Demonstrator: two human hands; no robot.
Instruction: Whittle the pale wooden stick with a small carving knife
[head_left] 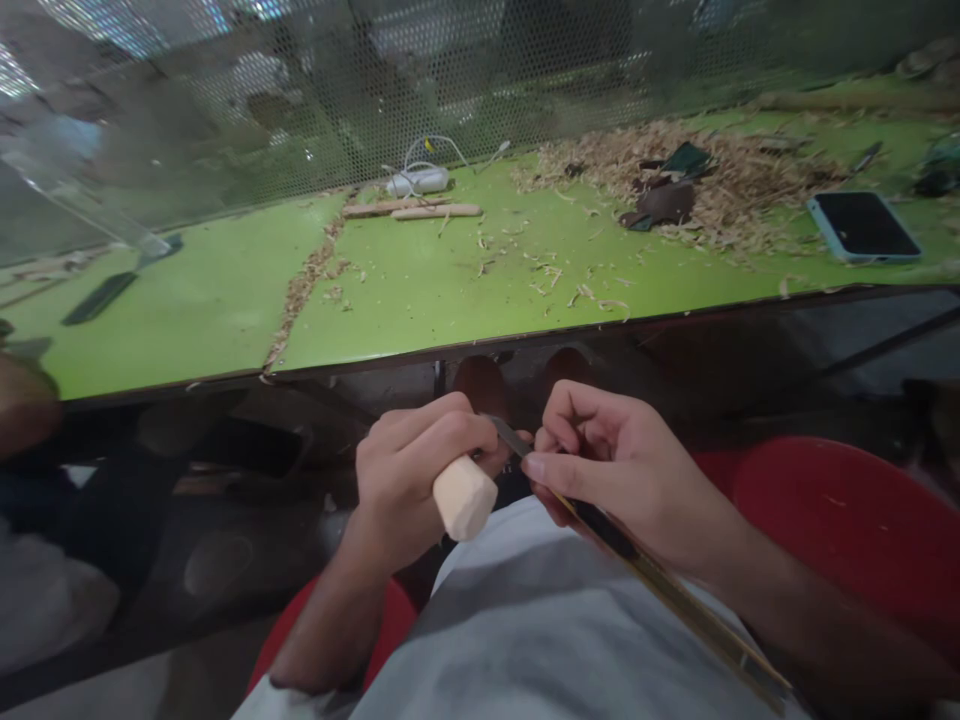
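My left hand [409, 470] is closed round a knife with a pale wooden handle [465, 497]; its thin blade [510, 437] points right toward my other hand. My right hand [607, 465] pinches a long thin bamboo strip [675, 595], which runs down to the lower right across my lap. The blade meets the strip's upper end between my two thumbs. Both hands hover above my grey shirt, just in front of the green table's near edge [480, 350].
On the green table lie a heap of wood shavings [697, 180], a phone [862, 225], two wooden sticks [412, 209], a white charger with cable [418, 180] and a dark flat tool [101, 297]. A mesh screen stands behind. Red stools [847, 520] flank me.
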